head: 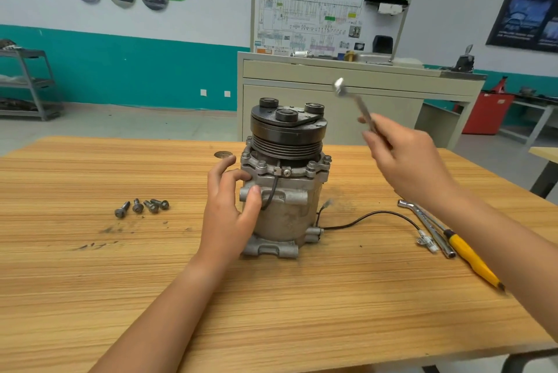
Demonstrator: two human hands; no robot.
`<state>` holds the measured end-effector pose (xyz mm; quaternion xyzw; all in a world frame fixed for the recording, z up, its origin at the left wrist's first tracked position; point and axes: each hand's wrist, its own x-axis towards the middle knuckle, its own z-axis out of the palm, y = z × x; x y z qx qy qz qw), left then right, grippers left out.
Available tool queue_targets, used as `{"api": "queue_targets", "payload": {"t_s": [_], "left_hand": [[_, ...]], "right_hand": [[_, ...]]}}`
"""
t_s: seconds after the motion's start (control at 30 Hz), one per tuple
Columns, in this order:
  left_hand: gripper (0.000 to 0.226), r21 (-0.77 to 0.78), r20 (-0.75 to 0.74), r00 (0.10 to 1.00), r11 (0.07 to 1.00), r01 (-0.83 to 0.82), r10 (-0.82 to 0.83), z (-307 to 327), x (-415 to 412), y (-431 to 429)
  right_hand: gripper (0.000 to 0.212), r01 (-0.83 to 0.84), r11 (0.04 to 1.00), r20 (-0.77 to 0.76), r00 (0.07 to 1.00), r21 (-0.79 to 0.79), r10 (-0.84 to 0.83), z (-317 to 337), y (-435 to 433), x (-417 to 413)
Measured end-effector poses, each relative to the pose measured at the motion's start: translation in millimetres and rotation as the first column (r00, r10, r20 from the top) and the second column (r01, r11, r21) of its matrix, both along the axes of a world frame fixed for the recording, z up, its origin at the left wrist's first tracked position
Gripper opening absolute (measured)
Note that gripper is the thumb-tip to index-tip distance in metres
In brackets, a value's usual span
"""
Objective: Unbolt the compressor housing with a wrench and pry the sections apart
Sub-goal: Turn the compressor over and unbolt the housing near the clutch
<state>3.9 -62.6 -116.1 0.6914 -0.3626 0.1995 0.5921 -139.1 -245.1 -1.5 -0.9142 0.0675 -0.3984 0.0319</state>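
- Wooden table [271, 312] fills the foreground, with both bare forearms reaching over it. Dark smudges mark its top to the left of the left wrist.
- Under the right forearm lie a yellow-handled screwdriver [471, 258] and, just beside it, an L-shaped socket wrench [428, 224]. Both are well apart from the compressor [287, 215].
- Four loose bolts [142, 207] lie in a row to the left of the left hand [229, 209], apart from it.
- That left hand grips the compressor's left side, with the thumb laid across a front lug and the fingers curled up toward the flange.
- Between the hands the compressor stands upright on the table, pulley end up. It has a dull grey cast body, a grooved black pulley and a black clutch plate with three round bosses. Fasteners are still seated around the flange.
- A black wire [371, 217] runs from the compressor toward the right forearm and ends in a white connector [427, 244] near the socket wrench.
- Above and to the right of the pulley, the right hand [404, 161] is raised in the air, its fingers closed on the shaft of a wrench [356, 103]. The wrench head points up and touches nothing, and it is slightly blurred.
- Beyond both hands stands a beige cabinet [332, 94] carrying a wiring-diagram board [326, 16]. A grey shelf rack [30, 82] stands far off past the left hand.
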Motion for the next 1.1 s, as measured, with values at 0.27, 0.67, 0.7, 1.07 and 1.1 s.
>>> {"api": "queue_targets", "payload": {"t_s": [0.27, 0.67, 0.7, 1.07, 1.1], "left_hand": [[0.017, -0.008, 0.008, 1.000, 1.000, -0.010, 0.010, 0.0, -0.3, -1.3], [0.013, -0.018, 0.017, 1.000, 1.000, 0.005, -0.005, 0.4, -2.1, -0.5], [0.013, -0.020, 0.016, 1.000, 1.000, 0.008, -0.007, 0.3, -1.9, -0.2], [0.016, -0.008, -0.004, 1.000, 1.000, 0.006, -0.006, 0.7, -0.9, 0.5], [0.016, -0.007, -0.006, 1.000, 1.000, 0.006, -0.006, 0.7, -0.7, 0.9]], "right_hand": [[0.038, 0.192, 0.921, -0.448, 0.828, -0.340, -0.338, -0.1, 29.0, -34.6], [0.034, 0.132, 0.765, -0.520, 0.661, -0.630, -0.542, 12.1, 91.1, -29.2], [0.035, 0.153, 0.777, -0.514, 0.670, -0.611, -0.536, 13.7, 80.2, -29.9], [0.032, 0.101, 0.873, -0.321, 0.905, -0.477, -0.280, -0.6, -8.0, 42.5], [0.030, 0.053, 0.895, -0.277, 0.942, -0.442, -0.193, -6.3, -8.2, 48.2]]}}
